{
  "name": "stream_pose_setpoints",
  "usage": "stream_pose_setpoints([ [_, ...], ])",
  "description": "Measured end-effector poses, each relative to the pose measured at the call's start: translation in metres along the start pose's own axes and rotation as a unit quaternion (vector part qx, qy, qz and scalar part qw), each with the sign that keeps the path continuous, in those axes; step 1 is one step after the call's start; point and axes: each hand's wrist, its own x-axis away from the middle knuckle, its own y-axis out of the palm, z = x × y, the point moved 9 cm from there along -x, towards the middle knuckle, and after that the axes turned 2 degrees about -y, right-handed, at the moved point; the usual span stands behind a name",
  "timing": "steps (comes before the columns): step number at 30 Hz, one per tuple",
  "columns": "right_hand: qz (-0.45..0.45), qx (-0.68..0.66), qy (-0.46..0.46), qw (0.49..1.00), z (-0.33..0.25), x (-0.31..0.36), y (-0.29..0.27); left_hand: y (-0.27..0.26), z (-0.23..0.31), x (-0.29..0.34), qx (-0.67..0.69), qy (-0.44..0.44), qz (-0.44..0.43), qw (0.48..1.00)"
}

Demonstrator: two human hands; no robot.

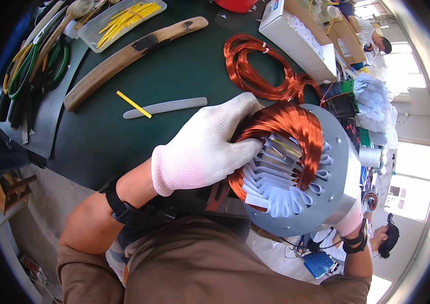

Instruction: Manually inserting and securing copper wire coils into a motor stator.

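A metal motor stator [337,152] stands tilted at the table's near edge, its slots lined with folded white insulation paper [278,195]. A thick bundle of copper winding wire [288,119] arches over its bore and runs into the slots. My left hand [210,139], in a white knitted glove, is closed on the left side of this copper coil, thumb and fingers curled round it. At the stator's lower right edge is my gloved right hand [350,220]. The stator body hides most of its fingers.
Loose copper coils [255,83] lie beyond the stator, beside a white cardboard box [296,38]. A curved wooden stick [134,55], a grey flat blade [174,105] and a yellow strip [133,104] lie to the left. Scissors [22,76] and a tray [123,23] are farther left. Two people are at right.
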Motion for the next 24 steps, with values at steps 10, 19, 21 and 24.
stream_pose_setpoints([
  [10, 0.1, 0.01, 0.016, 0.995, -0.006, -0.004, -0.016, 0.002, -0.005, 0.003, 0.014, -0.052, 0.025, 0.998],
  [19, 0.126, -0.013, 0.008, 0.992, 0.011, 0.005, -0.014, 0.04, -0.06, 0.039, 0.442, -0.359, 0.014, 0.822],
  [21, 0.145, -0.018, 0.019, 0.989, 0.024, 0.015, -0.003, 0.045, -0.069, 0.029, 0.396, -0.364, 0.011, 0.843],
  [24, 0.183, -0.021, 0.001, 0.983, 0.028, 0.018, 0.0, 0.04, -0.062, 0.025, 0.325, -0.351, 0.026, 0.878],
])
